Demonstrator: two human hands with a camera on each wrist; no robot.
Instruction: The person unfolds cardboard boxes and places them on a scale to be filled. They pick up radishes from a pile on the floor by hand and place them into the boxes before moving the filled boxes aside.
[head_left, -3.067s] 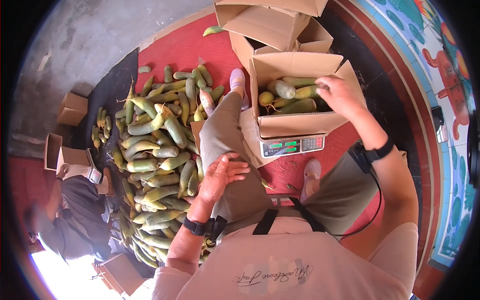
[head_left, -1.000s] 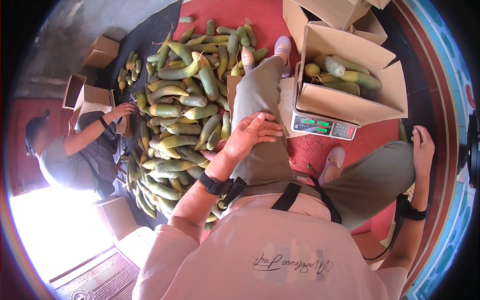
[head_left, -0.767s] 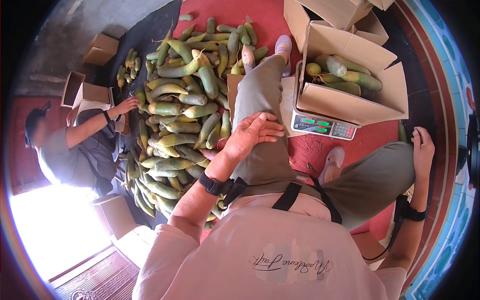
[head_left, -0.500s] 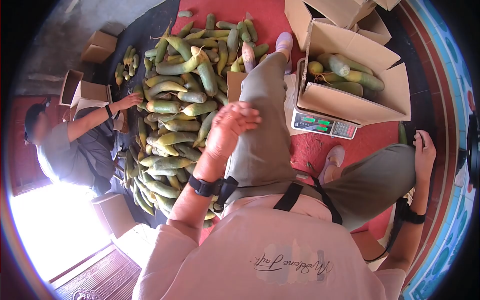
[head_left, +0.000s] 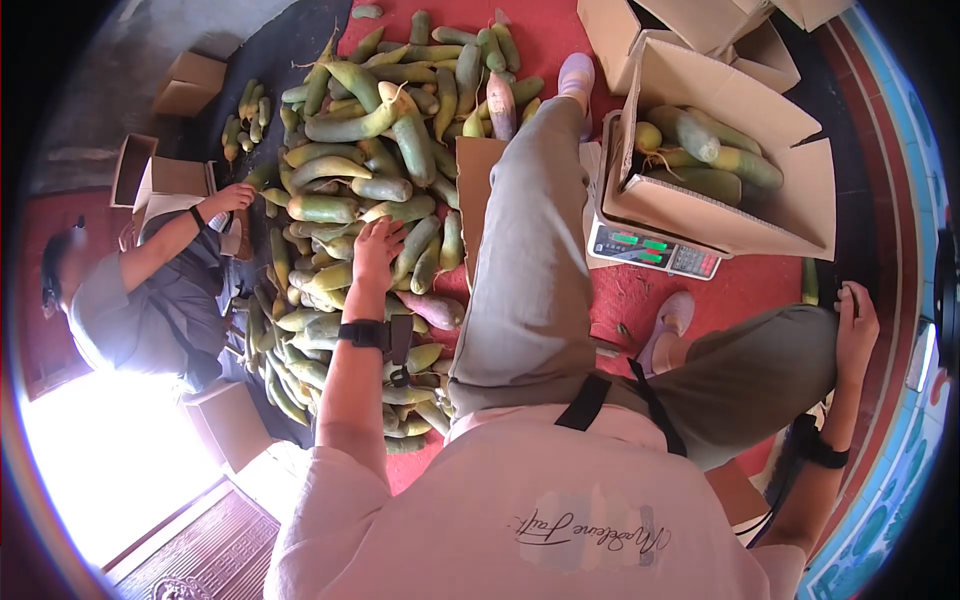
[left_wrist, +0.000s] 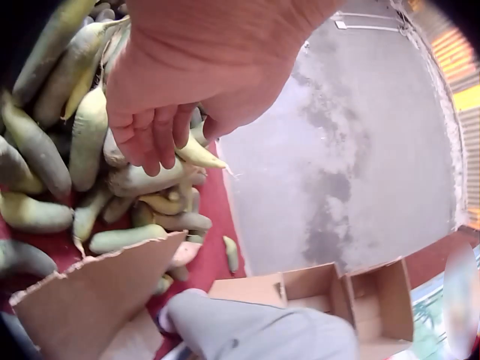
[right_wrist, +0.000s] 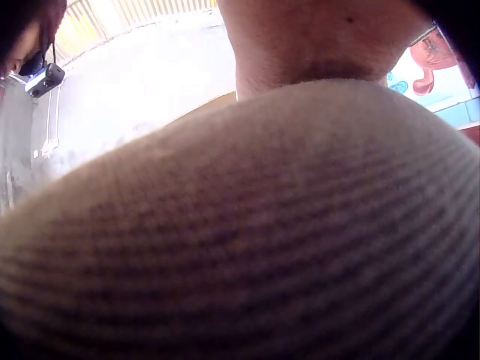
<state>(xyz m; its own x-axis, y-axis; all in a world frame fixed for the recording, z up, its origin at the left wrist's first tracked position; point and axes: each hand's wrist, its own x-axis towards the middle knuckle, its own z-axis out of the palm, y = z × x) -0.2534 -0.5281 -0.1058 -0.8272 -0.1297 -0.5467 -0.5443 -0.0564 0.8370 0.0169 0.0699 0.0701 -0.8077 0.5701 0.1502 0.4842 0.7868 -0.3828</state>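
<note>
My left hand (head_left: 378,252) hangs over a big pile of green radishes on the floor, fingers loosely bent and nothing held. Right by its fingertips lies a green radish (head_left: 402,208). The left wrist view shows the same hand (left_wrist: 199,79) from behind, fingers pointing down over the radishes and partly hiding them. My right hand (head_left: 857,325) rests on my right knee, holding nothing; in the right wrist view the trouser leg hides its fingers. An open cardboard box (head_left: 725,215) with several radishes (head_left: 692,135) inside stands on a digital scale (head_left: 655,250).
A pinkish radish (head_left: 433,308) lies at the pile's edge. More open boxes (head_left: 705,22) are stacked behind the scale. Across the pile, another person (head_left: 150,290) reaches towards the radishes, with small boxes (head_left: 178,180) nearby. My left leg (head_left: 530,250) stands between pile and scale.
My right hand left the box and came to rest on my knee. My left hand has lifted off my left thigh and moved left over the pile. The other person's arm now reaches to the radishes.
</note>
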